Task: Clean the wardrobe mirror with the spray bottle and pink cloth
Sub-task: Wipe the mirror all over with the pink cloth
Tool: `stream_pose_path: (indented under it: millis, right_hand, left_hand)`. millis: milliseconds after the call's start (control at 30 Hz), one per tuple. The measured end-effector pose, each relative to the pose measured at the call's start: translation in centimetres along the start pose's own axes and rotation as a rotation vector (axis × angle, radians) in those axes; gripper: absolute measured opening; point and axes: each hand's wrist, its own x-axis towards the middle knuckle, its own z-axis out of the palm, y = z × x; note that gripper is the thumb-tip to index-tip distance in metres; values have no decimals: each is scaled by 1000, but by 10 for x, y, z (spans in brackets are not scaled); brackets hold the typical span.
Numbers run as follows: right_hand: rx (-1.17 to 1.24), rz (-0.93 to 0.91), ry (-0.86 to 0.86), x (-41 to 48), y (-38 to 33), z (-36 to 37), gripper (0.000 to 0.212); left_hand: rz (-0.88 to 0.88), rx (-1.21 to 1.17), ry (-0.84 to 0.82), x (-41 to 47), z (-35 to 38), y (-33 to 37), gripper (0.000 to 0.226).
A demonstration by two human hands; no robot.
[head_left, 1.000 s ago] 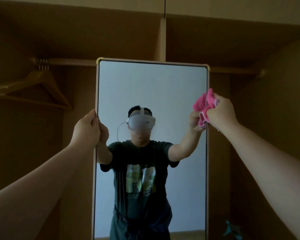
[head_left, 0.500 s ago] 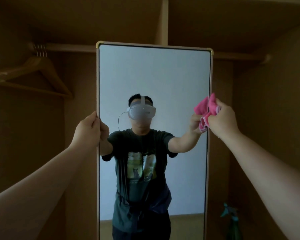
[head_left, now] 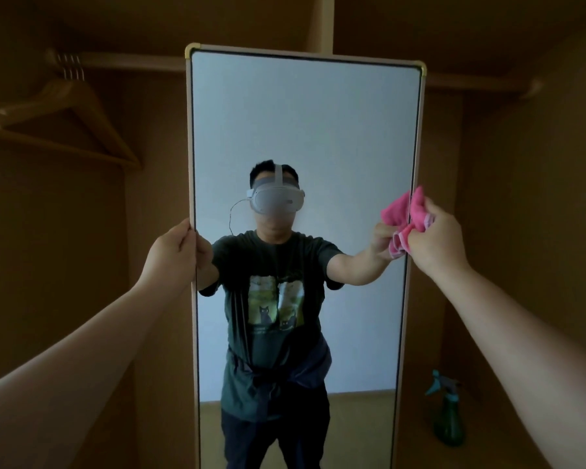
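A tall framed mirror (head_left: 305, 123) stands upright in the middle of the wardrobe and reflects a person wearing a headset. My left hand (head_left: 171, 253) grips the mirror's left edge at mid height. My right hand (head_left: 435, 236) holds a bunched pink cloth (head_left: 417, 211) against the mirror's right edge. The green spray bottle (head_left: 449, 412) with a teal trigger stands on the wardrobe floor at the lower right, apart from both hands.
Wooden hangers (head_left: 65, 106) hang from the rail (head_left: 129, 58) at the upper left. Brown wardrobe walls close in on both sides, with a vertical divider (head_left: 325, 22) behind the mirror's top.
My right hand with the cloth has slid down along the mirror's right edge. The view has tilted down, bringing the spray bottle fully into sight. The left hand keeps its grip.
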Motion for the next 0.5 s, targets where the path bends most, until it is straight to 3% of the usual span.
stream_pose_path:
  millis: [500]
  right_hand:
    - [-61, 19, -33, -23, 46, 14, 59]
  left_hand:
    - [-63, -41, -61, -28, 6, -27, 34]
